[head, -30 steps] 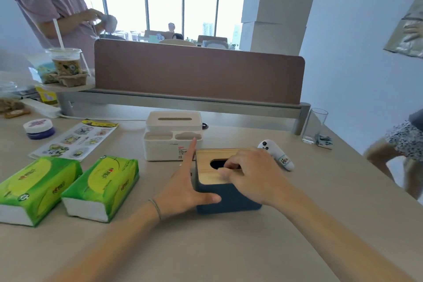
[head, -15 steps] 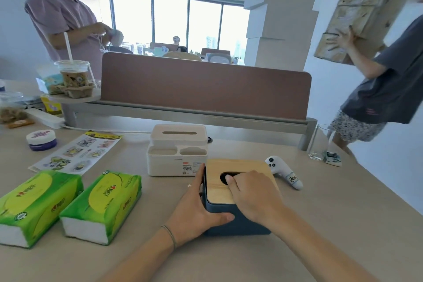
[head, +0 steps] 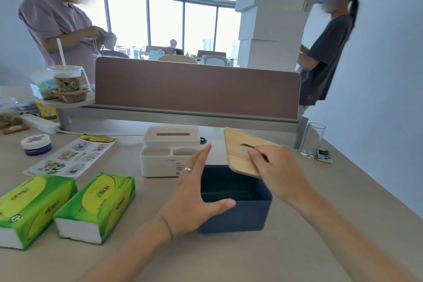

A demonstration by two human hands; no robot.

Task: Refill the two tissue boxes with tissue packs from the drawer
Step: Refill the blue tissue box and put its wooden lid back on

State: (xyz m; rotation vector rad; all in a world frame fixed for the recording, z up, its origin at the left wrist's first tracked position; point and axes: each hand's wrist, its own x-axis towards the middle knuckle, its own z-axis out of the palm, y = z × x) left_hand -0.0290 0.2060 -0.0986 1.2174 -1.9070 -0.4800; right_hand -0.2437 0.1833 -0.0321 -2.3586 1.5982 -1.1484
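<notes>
On a beige office desk [head: 297, 247], we see the dark blue tissue box [head: 238, 210] open and empty; the right hand [head: 278, 173] pinches its wooden lid [head: 238, 153] tilted just above it, the left hand [head: 194, 192], fingers spread, braces its left wall. Two green tissue packs [head: 96, 206] lie left of the box, a white tissue box [head: 169, 151] behind it

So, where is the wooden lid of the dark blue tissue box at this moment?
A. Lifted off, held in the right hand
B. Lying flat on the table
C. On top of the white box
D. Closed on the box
A: the right hand holds the wooden lid tilted above the open blue box, which looks empty.
</notes>
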